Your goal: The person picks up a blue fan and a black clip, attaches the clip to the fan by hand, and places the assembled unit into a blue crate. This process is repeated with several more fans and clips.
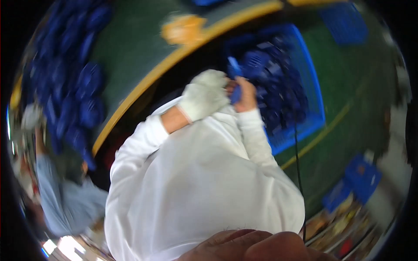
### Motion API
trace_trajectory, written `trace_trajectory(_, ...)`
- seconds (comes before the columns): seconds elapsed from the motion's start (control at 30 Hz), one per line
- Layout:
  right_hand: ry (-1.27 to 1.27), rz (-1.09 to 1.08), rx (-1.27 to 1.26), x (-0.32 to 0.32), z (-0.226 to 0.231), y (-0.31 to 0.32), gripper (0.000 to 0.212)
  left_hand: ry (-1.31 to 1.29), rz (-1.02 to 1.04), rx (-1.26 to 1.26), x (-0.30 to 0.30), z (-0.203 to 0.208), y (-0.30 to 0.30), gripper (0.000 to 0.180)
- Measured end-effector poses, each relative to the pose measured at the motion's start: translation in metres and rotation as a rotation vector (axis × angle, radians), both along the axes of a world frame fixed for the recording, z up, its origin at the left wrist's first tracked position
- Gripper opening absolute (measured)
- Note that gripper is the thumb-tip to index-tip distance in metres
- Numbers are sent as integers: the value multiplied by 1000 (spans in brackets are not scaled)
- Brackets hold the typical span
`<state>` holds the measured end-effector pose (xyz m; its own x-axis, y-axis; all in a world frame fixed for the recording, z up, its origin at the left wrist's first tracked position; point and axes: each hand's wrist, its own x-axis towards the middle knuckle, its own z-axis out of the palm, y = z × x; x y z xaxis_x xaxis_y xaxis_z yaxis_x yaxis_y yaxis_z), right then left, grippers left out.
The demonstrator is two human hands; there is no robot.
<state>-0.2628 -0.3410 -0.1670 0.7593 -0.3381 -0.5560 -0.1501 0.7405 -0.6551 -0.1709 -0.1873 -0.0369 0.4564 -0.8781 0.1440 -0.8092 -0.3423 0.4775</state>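
Observation:
In front of my chest, both hands are close together at the near side of the bin. My right hand, bare, is closed round a blue elongated piece; motion blur hides its exact kind. A lighter blue tip sticks up beyond the fingers. My left hand wears a white glove and is curled right beside the piece. What its fingers hold, if anything, cannot be made out. Just beyond and to the right lies a heap of dark blue plastic parts in a blue bin.
At left, a green table with a yellow edge carries a pile of blue parts and a blurred orange-yellow item. A co-worker's blue sleeve and gloved hand are at far left. A black cable hangs at right.

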Motion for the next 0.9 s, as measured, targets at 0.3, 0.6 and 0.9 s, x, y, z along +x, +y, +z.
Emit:
trace_trajectory(0.3,590,-713,-272,-90,-125,-176,33,-493,353,-378,-5,49,166,33)
trace_trajectory(0.6,-133,89,-1064,52,59,16,12,-226,1763,-123,-31,53,317,94)
trace_trajectory(0.9,-1110,651,-1230,119,172,153,11,-122,1341,-65,5,75,270,101)
